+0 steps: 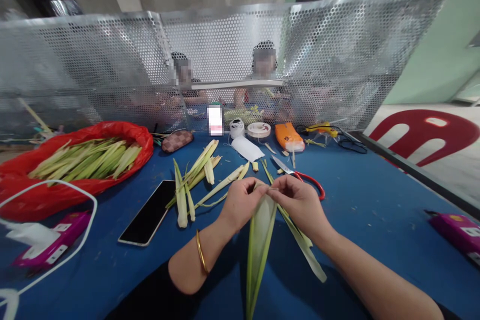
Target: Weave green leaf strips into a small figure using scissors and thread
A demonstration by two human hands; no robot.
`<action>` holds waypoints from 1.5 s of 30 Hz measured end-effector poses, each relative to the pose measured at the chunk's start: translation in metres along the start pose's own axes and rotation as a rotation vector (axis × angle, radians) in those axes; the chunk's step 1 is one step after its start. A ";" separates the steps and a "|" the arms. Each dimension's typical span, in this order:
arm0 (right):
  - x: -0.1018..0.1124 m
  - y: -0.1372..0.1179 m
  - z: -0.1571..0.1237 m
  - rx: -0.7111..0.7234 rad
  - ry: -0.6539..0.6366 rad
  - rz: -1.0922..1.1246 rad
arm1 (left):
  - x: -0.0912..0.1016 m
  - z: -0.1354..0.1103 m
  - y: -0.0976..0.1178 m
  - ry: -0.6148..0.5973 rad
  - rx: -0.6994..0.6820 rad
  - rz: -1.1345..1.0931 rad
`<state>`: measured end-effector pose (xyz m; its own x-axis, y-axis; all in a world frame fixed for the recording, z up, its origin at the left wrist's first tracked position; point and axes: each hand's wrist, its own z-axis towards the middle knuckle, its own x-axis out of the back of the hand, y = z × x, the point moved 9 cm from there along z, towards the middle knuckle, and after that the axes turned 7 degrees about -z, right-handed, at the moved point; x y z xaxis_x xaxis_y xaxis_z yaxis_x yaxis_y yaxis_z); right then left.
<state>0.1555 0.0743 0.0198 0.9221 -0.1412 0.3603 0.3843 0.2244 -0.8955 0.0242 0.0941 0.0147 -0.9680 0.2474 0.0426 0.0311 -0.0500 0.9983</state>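
Both my left hand [243, 200] and my right hand [298, 200] pinch the upper end of a broad pale-green corn husk [261, 240], fingertips meeting at its tip. The husk hangs down toward me with its edges folded inward. Under my right hand another husk strip [305, 245] lies on the blue table. Just beyond that hand are red-handled scissors [315, 183], blades pointing away to the left. Left of my left hand lies a loose pile of husk pieces [182, 200]. The exact fold at my fingertips is hidden.
A red plastic bag [144, 132] full of husks and a black-screened phone [150, 215] lie left. At the back are a string spool [236, 129], a tape roll [258, 130], an orange tissue pack [288, 136] and a yellow glue gun [324, 129]. A perforated metal screen [225, 40] stands behind; people sit beyond.
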 end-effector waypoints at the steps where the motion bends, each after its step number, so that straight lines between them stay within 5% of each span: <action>1: 0.000 0.001 0.000 0.007 0.000 -0.020 | 0.000 0.000 -0.001 -0.007 0.005 0.008; 9: 0.004 -0.007 -0.002 0.072 0.024 -0.145 | 0.001 -0.002 0.008 0.034 -0.081 0.115; 18: -0.008 0.006 -0.003 0.023 -0.016 0.000 | 0.007 -0.005 0.010 0.159 -0.158 0.234; 25: 0.000 -0.023 -0.015 0.198 0.083 -0.203 | 0.008 -0.005 0.007 0.174 -0.146 0.185; 31: -0.013 0.000 -0.010 0.014 -0.037 -0.009 | 0.011 -0.005 0.006 0.199 -0.160 0.177; 38: -0.009 -0.014 -0.017 0.101 0.030 -0.137 | 0.011 -0.002 0.000 0.208 -0.132 0.154; 45: -0.018 -0.010 -0.018 0.044 -0.057 -0.090 | 0.017 -0.003 0.001 0.260 -0.146 0.196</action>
<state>0.1344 0.0575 0.0175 0.8844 -0.1078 0.4542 0.4662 0.2554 -0.8470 0.0074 0.0950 0.0164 -0.9788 -0.0343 0.2022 0.2048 -0.2146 0.9550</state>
